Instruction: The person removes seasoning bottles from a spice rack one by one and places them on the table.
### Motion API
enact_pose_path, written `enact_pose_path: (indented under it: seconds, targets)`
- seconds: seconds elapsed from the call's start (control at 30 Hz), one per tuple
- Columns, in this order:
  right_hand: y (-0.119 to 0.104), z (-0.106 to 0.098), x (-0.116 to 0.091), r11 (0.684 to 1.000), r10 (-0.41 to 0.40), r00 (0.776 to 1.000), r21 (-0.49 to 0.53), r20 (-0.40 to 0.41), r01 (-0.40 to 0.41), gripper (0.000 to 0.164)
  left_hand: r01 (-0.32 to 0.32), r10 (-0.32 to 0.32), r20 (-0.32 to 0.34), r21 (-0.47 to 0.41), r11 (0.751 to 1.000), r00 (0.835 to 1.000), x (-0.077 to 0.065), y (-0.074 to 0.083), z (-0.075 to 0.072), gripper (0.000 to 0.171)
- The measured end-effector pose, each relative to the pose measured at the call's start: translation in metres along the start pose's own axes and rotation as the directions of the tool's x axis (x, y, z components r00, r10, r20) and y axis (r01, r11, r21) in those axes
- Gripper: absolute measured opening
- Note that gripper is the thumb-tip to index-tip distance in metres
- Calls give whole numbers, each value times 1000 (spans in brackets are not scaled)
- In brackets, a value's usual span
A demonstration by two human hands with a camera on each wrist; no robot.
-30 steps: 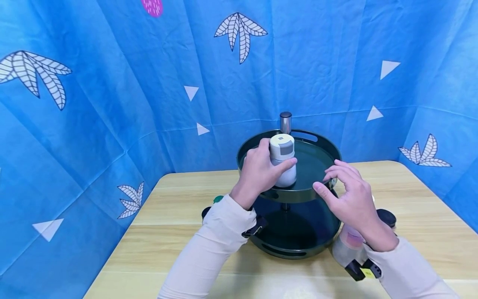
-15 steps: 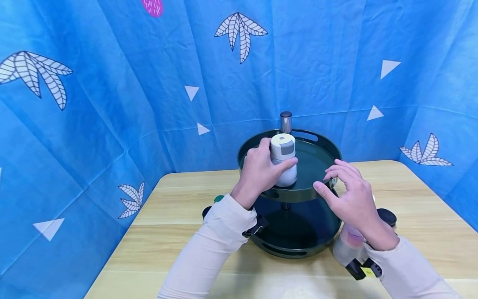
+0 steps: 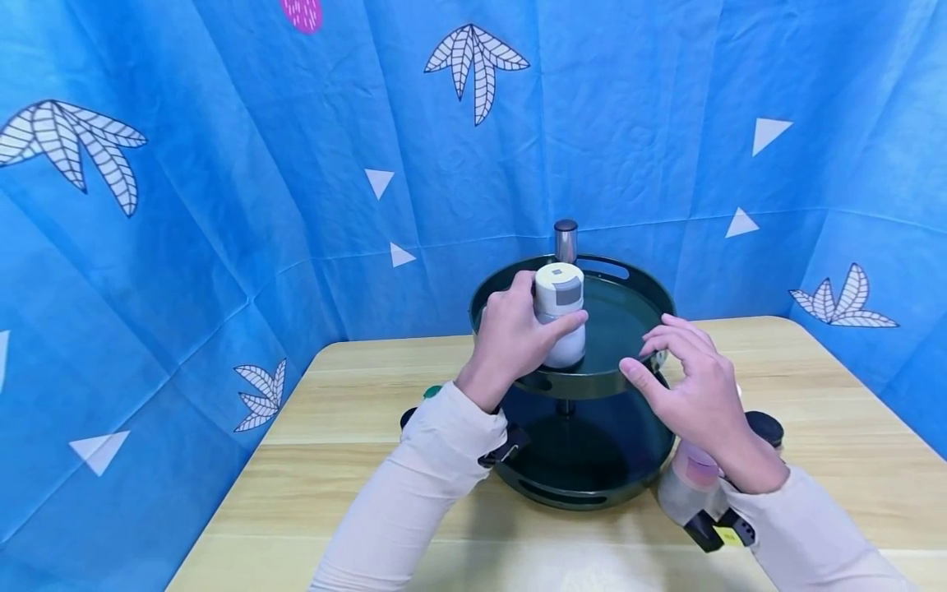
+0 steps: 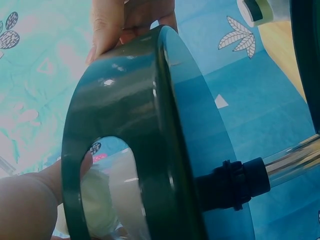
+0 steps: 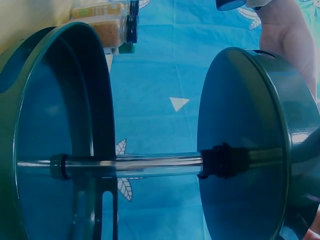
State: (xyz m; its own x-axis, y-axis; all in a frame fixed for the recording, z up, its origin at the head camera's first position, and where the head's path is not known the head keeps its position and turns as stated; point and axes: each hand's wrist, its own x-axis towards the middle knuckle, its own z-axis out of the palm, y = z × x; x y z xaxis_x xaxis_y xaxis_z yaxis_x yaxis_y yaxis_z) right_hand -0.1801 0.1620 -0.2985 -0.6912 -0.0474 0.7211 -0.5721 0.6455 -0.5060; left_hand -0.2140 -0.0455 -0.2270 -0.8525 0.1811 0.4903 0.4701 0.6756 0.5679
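Observation:
My left hand point(image 3: 510, 333) grips a white-capped jar point(image 3: 565, 345) with a grey patch on its cap, thumb across the front. The jar stands upright at the front of the upper tray point(image 3: 621, 321) of a dark green two-tier turntable. In the left wrist view the jar point(image 4: 127, 192) shows through the tray's handle slot. My right hand point(image 3: 691, 386) is at the upper tray's right rim, fingers loosely bent and thumb apart from them. Fingers of this hand point(image 4: 107, 22) overlap the tray wall point(image 4: 115, 100) in the left wrist view.
The lower tray point(image 3: 584, 448) sits on the wooden table point(image 3: 355, 493). Beside its right edge stands a clear jar with a pink label point(image 3: 699, 473) and a black-lidded container point(image 3: 765, 429). Spice jars point(image 5: 105, 32) stand beyond the lower tray. A metal pole point(image 3: 565, 242) rises behind.

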Motion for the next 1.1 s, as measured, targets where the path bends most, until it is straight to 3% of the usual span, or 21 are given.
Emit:
enact_pose_path:
  seconds: [0.87, 1.1]
  targets:
    - [-2, 0, 0, 1000, 4, 1000, -3, 3, -4, 22, -32, 32, -36, -8, 999, 999, 3, 3, -10, 64]
    - [-1, 0, 0, 1000, -3, 1000, 6, -8, 3, 21, -11, 11, -37, -5, 1000, 999, 3, 6, -14, 62]
